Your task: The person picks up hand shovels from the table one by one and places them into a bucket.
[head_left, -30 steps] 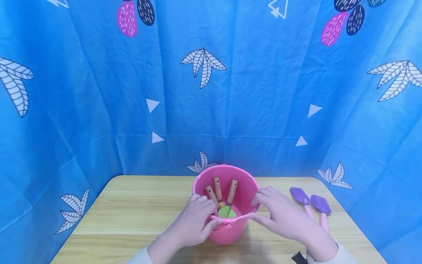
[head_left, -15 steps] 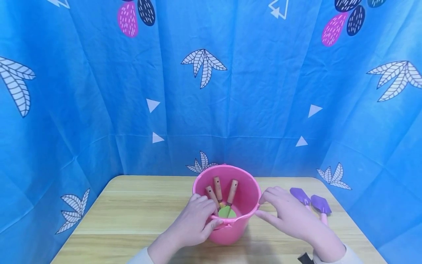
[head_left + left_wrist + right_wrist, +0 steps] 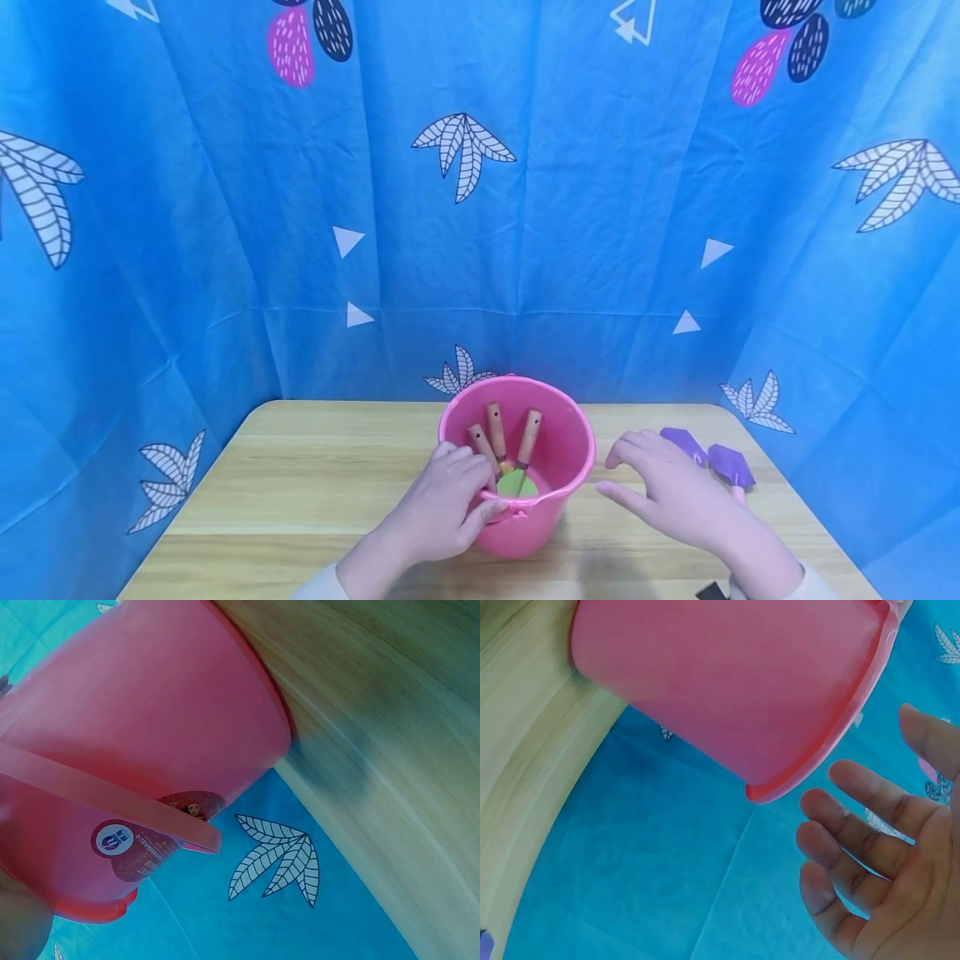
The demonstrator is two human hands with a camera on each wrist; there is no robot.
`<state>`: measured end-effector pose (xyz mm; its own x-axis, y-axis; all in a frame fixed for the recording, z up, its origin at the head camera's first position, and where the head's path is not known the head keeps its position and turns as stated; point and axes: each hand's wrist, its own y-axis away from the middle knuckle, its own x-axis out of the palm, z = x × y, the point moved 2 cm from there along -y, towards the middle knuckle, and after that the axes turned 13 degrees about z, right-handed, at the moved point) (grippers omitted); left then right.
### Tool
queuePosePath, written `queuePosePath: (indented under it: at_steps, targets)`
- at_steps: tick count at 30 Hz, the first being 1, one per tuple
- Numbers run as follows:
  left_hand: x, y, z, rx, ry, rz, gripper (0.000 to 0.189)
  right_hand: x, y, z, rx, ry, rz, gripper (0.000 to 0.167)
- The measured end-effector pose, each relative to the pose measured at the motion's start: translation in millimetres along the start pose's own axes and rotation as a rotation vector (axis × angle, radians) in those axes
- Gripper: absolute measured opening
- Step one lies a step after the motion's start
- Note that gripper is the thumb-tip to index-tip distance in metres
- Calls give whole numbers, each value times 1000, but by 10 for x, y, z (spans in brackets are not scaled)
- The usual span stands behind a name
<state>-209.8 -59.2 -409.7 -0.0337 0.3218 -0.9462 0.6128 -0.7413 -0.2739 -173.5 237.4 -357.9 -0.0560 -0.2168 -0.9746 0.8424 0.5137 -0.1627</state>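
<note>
A pink bucket stands upright on the table. Inside it lean several tools with wooden handles, one with a green blade. My left hand grips the near left rim, its fingers over the edge and the thumb outside. To the right of the bucket, my right hand is held apart from the rim with nothing in it; the right wrist view shows its fingers spread and loosely bent. The bucket's handle hangs down its side in the left wrist view.
Two purple spades with pink handles lie at the table's right, partly hidden behind my right hand and forearm. The wooden table meets a blue patterned cloth at the back and sides.
My right hand has let go of the bucket's right rim and moved off to the right, covering more of the spades. The left hand keeps its grip; the bucket stays in place.
</note>
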Motion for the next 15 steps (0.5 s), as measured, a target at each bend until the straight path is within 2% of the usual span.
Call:
queuePosePath:
  at_steps: [7, 15]
  targets:
    - [2, -13, 3, 17, -22, -18, 27, 2, 33, -74, 17, 4, -2, 23]
    - [-8, -1, -2, -2, 7, 4, 29, 61, 82, -230, 62, 2, 11, 22]
